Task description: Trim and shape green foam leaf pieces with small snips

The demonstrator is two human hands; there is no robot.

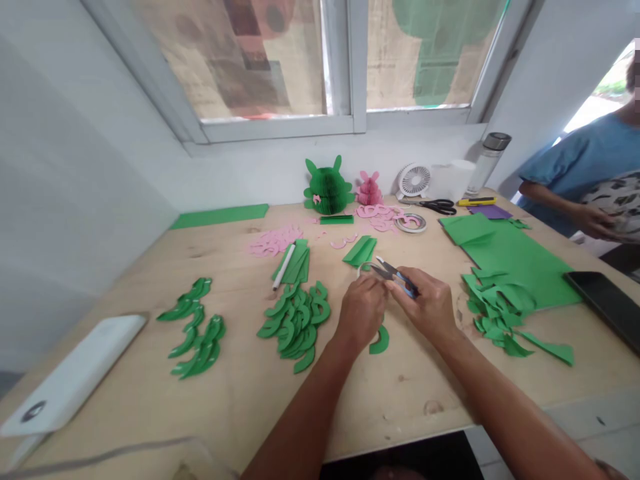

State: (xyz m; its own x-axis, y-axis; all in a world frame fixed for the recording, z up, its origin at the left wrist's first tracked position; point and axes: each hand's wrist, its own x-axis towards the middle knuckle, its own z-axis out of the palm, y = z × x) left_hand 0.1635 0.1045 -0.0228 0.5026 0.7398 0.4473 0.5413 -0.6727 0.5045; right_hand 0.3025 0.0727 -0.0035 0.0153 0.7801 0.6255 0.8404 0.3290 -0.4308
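Right hand [429,300] curled round scissors [409,285]; left hand [363,310] pinched nearly closed, apparently on a pale strip [360,268]. Green curved piece [382,341] by left hand, toward the table's [250,413] front edge. Likely light, bendy paper, creases easily: pinch flat mid-curve.

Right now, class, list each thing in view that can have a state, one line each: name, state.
Right hand: closed on the scissors
Scissors: blades apart
Left hand: fingers pinched together
Phone: lying flat, screen dark
Bottle: upright, lid on
Green paper figure: fanned open, standing
Pink paper figure: fanned open, standing
White fan: upright; cannot tell whether running
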